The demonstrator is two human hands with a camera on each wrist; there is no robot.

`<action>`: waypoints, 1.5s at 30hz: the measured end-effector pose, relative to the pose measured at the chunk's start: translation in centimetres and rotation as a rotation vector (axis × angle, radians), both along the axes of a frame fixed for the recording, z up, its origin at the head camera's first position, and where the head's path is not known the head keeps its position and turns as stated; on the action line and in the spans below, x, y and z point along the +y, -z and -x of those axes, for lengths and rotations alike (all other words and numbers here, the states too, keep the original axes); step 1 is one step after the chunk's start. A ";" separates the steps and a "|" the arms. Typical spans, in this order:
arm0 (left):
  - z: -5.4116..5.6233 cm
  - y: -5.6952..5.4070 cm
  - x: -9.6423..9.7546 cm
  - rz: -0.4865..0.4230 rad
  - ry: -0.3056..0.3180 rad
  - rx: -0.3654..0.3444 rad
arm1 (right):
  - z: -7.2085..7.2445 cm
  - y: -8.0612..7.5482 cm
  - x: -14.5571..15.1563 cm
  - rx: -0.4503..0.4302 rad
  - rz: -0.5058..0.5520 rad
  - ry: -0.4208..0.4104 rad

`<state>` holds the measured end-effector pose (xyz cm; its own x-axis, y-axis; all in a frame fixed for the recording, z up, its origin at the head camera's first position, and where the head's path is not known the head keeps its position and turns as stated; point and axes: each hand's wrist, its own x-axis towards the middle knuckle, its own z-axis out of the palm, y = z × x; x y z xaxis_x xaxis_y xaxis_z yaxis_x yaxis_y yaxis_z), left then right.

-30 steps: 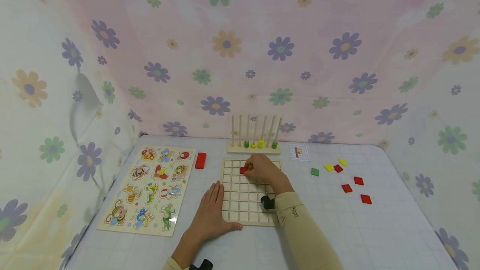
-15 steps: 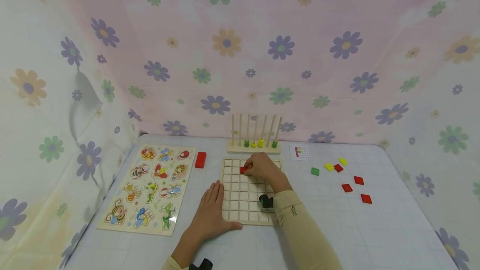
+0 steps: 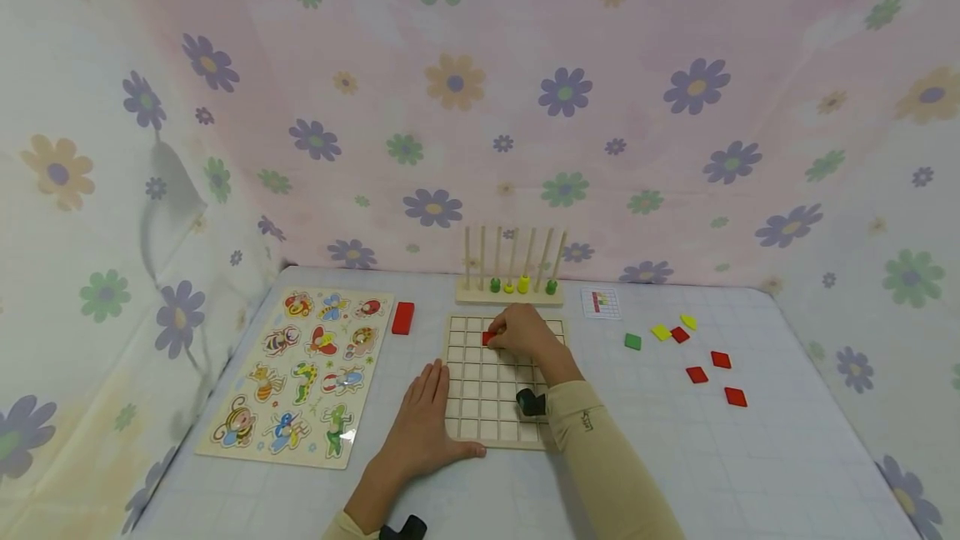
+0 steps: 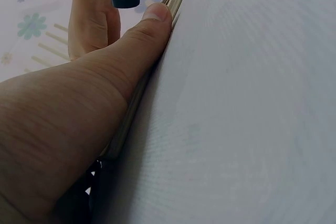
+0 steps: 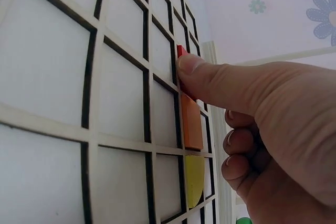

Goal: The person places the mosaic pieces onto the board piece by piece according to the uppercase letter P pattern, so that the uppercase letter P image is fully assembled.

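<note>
My right hand is over the upper part of a wooden grid board, pinching a red square tile at one of its cells. In the right wrist view the thumb lies on that red tile, while the other fingers curl behind. Beside it in the same row sit an orange tile and a yellow rounded tile. My left hand lies flat at the board's left side, fingers straight along the edge. Its thumb stretches along the board's front edge.
To the left lies an insect picture puzzle, with a red block beside it. Behind the board stands a peg rack with green and yellow beads. A pattern card, a green tile and several red and yellow tiles lie on the right.
The right wrist has shifted very slightly to the left while the fingers stay at the red tile. The left hand keeps its place at the board's edge.
</note>
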<state>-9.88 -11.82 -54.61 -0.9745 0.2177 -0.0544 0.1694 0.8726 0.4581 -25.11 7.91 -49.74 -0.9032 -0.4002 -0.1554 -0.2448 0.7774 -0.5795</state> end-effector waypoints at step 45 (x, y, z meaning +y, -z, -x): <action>-0.1 0.0 0.2 -0.009 -0.005 0.008 | -2.2 0.4 11.6 0.164 0.012 0.146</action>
<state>-9.77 -11.67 -54.63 -0.9761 0.2128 -0.0445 0.1684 0.8693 0.4647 -22.91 19.49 -50.15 -0.9645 -0.2641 0.0020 -0.2215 0.8047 -0.5508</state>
